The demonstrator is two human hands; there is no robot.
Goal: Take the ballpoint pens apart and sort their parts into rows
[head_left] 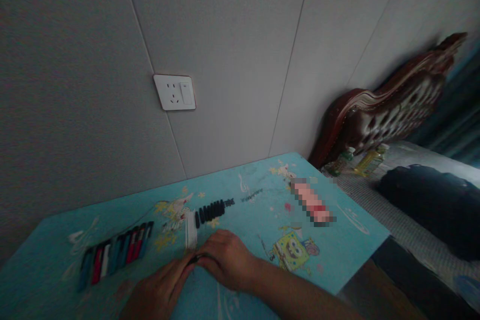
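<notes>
My left hand (161,285) and my right hand (227,260) meet at the near side of the table, both closed. Between their fingertips is a small, dark, slim piece (195,259); the fingers cover most of it, so its kind is unclear. Just beyond the hands lies a bundle of thin white sticks (191,227). A row of short black pieces, like pen caps (210,213), is lined up to their right. Left of my left hand, blue, red and white pen-like barrels (112,257) with dark ends lie side by side.
Small dark parts (252,195) are strung out behind the black row. A blurred-out pink item (312,202) lies on the right of the blue cartoon-print table (258,260). A wall with a socket (175,92) stands behind. To the right is a bed with bottles (369,160).
</notes>
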